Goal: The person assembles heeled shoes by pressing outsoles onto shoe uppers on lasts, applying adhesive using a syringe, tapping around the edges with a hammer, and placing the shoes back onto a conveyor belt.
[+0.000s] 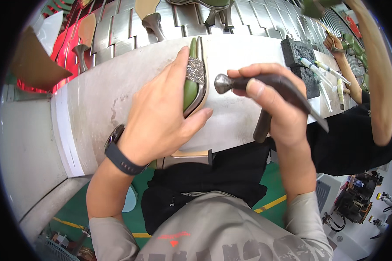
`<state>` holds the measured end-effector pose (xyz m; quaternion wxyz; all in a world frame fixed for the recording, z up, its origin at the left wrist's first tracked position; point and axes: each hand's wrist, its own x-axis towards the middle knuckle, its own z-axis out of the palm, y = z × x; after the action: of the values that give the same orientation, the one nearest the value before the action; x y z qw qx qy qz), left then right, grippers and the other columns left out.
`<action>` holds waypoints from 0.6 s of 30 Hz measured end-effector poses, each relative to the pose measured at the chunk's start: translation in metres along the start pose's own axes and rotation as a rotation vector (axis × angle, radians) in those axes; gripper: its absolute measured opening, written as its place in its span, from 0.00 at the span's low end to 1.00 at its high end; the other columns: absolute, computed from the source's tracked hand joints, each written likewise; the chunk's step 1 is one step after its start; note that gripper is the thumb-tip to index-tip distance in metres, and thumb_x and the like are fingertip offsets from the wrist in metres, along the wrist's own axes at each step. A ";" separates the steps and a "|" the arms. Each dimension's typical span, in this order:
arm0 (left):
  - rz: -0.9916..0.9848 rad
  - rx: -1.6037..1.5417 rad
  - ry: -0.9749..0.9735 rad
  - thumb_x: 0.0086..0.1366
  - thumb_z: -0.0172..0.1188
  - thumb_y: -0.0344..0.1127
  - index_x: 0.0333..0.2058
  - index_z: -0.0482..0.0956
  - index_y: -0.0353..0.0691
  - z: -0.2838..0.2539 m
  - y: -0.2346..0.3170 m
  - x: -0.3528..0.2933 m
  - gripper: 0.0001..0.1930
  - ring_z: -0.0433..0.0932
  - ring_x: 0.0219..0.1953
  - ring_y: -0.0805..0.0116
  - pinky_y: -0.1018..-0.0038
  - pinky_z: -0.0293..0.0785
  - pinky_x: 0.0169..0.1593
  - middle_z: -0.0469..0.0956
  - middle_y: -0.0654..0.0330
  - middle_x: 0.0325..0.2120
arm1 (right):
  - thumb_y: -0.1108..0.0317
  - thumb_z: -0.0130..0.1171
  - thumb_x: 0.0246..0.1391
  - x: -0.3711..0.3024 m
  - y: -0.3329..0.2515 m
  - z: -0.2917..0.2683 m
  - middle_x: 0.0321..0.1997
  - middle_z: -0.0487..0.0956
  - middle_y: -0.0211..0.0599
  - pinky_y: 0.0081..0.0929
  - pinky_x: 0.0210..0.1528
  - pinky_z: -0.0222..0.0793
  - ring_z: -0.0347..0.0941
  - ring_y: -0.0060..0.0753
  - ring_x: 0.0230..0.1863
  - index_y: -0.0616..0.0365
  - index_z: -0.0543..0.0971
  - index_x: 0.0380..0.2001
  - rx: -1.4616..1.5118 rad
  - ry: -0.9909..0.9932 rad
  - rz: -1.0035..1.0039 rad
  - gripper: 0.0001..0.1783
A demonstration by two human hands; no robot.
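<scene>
The shoe (pixel 190 92), green with a glittery band (pixel 195 69), is the landmark. It lies on the counter (pixel 233 52), partly covered by the left hand (pixel 157 113). The left index finger and thumb are spread, with the shoe between them; the other fingers are hidden, so whether they grip it cannot be told. The right hand (pixel 287 115), right of the shoe, has its fingers wrapped around a hammer-like tool (pixel 285 87), apart from the shoe.

Caution: a blow from the tool's round face could injure the left thumb or index finger, because both lie close beside the shoe. Weak pressure from the left hand could let the shoe roll or skid. Off-centre contact could scuff the green surface or damage the band.

Orientation: the shoe's long axis runs away from the person, its far end leaning slightly right. The sole edge faces right, toward the tool. Which end is the toe cannot be confirmed.
</scene>
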<state>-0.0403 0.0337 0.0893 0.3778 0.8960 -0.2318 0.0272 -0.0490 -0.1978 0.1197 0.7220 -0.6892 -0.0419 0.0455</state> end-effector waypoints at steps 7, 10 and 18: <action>-0.048 -0.051 -0.045 0.52 0.73 0.31 0.73 0.56 0.30 -0.002 0.001 0.001 0.51 0.79 0.56 0.37 0.57 0.74 0.60 0.78 0.36 0.54 | 0.65 0.61 0.60 0.055 -0.024 -0.016 0.49 0.85 0.56 0.37 0.57 0.81 0.85 0.42 0.51 0.70 0.80 0.50 -0.254 -0.186 -0.068 0.20; -0.023 -0.034 -0.019 0.51 0.73 0.31 0.74 0.55 0.31 -0.001 -0.001 0.003 0.52 0.82 0.52 0.38 0.58 0.77 0.56 0.80 0.37 0.52 | 0.66 0.64 0.58 0.074 -0.022 -0.008 0.46 0.87 0.49 0.31 0.54 0.79 0.84 0.35 0.48 0.68 0.83 0.46 -0.264 -0.259 -0.053 0.17; -0.014 -0.021 -0.013 0.52 0.73 0.31 0.74 0.55 0.29 0.001 -0.005 0.003 0.52 0.83 0.49 0.37 0.58 0.79 0.53 0.80 0.38 0.49 | 0.71 0.67 0.47 0.057 -0.032 -0.003 0.44 0.88 0.51 0.31 0.56 0.77 0.85 0.37 0.46 0.70 0.84 0.41 -0.273 -0.383 0.149 0.18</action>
<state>-0.0356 0.0348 0.0866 0.3857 0.8938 -0.2282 0.0161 0.0080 -0.1949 0.1510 0.5958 -0.7603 -0.1325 0.2223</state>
